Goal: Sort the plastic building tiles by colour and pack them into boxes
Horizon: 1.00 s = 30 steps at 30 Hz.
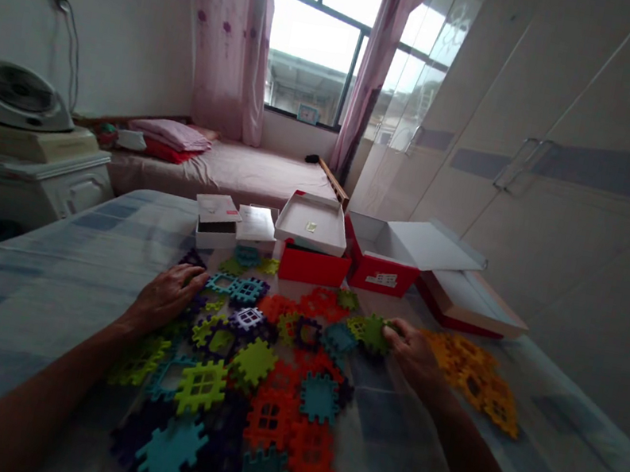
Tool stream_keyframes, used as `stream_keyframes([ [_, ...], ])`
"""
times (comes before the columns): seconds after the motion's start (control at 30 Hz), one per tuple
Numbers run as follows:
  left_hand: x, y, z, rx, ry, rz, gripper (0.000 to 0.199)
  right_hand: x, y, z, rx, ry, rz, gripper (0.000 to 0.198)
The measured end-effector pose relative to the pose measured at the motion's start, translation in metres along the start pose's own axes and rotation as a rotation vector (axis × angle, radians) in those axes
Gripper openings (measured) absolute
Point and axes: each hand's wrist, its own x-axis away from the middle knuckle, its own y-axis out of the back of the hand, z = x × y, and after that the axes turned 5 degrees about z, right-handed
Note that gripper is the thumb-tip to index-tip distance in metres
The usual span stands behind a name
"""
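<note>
A pile of notched plastic interlocking tiles in several colours lies on a bed-like checked cloth. My left hand [169, 294] rests at the pile's left edge, fingers curled down over tiles; what sits under them is hidden. Beside it are turquoise window-shaped tiles [249, 289] and a pale purple tile [247, 319]. At the right edge, my right hand [408, 348] has its fingers closed on the rim of a green tile [376, 335]. Orange-red tiles [268, 417], a lime tile [202, 386] and a turquoise tile [170, 453] lie nearer me.
Yellow-orange tiles [473, 375] form a separate heap right of my right hand. Behind the pile stand a small white box [215, 234], a red box [313, 265] with a lid on top, an open red box [384, 276] and a lid-like tray [478, 304].
</note>
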Motion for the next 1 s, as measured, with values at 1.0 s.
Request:
stream_keyframes([
  [1.0, -0.001, 0.002, 0.002, 0.019, 0.024, 0.047, 0.060, -0.030, -0.032, -0.014, 0.264, 0.213, 0.092, 0.031],
])
